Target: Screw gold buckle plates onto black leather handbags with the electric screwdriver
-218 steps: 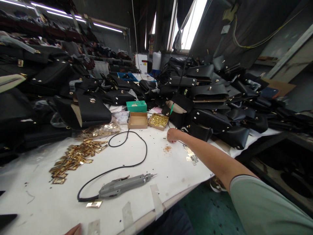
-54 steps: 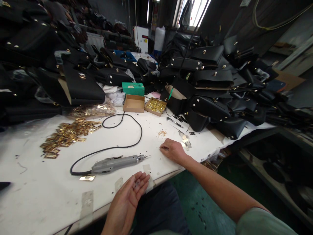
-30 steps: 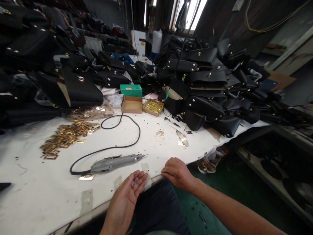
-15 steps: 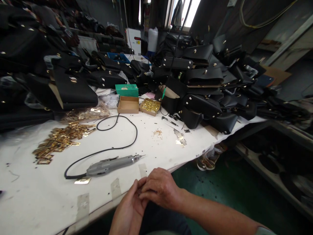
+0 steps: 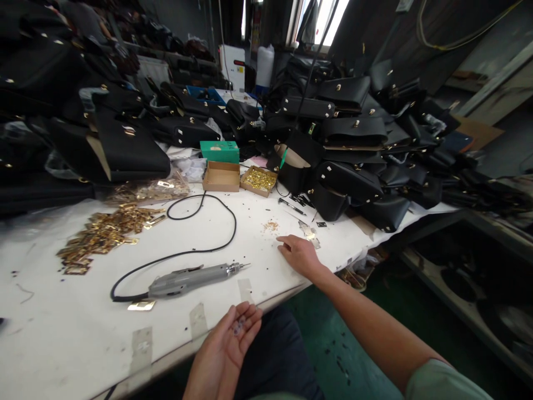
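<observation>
My left hand (image 5: 227, 347) is turned palm up and cupped at the table's front edge. Several small, clear, plastic-looking pieces (image 5: 239, 325) lie on its fingers, too small to name exactly. Over the table, my right hand (image 5: 300, 254) reaches out with its index finger extended and the other fingers partly bent. Nothing shows in it. Its fingertips are just in front of a scatter of tiny gold-coloured pieces (image 5: 270, 226). A grey electric screwdriver (image 5: 189, 280) lies on its side to the left of both hands, its bit toward the right.
Gold metal plates (image 5: 106, 233) are heaped at left. A box of small gold parts (image 5: 259, 180) stands beside an open cardboard box (image 5: 221, 176) and a green box (image 5: 219, 151). Black bags (image 5: 353, 133) pile up behind. A black cable (image 5: 233, 222) loops across the white table (image 5: 62, 333).
My right hand has left the left palm and moved forward and right to the scattered gold pieces. The left hand has opened out, showing the clear pieces. The view has shifted slightly.
</observation>
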`<state>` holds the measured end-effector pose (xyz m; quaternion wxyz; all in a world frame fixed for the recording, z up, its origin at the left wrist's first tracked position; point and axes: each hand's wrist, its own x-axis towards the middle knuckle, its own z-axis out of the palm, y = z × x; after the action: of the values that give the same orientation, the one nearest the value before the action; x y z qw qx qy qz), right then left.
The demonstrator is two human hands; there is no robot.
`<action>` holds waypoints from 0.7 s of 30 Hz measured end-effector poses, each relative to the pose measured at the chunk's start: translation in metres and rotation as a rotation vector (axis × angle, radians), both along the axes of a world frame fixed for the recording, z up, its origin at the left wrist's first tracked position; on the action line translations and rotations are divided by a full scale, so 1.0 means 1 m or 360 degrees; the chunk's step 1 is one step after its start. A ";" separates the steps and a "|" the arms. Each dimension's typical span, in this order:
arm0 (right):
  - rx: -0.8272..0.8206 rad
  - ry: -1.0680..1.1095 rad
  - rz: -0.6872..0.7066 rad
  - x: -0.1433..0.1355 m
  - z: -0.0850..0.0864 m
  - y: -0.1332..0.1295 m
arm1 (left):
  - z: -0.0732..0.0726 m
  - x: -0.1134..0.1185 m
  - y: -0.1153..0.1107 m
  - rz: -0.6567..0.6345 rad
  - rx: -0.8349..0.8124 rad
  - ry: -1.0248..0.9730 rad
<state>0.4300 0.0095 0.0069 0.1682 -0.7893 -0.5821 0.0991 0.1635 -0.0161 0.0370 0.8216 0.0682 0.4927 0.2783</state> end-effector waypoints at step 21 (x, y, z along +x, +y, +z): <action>-0.0289 0.0074 -0.0165 0.008 0.011 0.057 | -0.009 0.002 0.005 -0.0024 -0.0033 0.0014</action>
<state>0.4382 0.0661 0.0176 0.1142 -0.8278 -0.5251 0.1610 0.1655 -0.0110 0.0277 0.8223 0.0646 0.4986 0.2666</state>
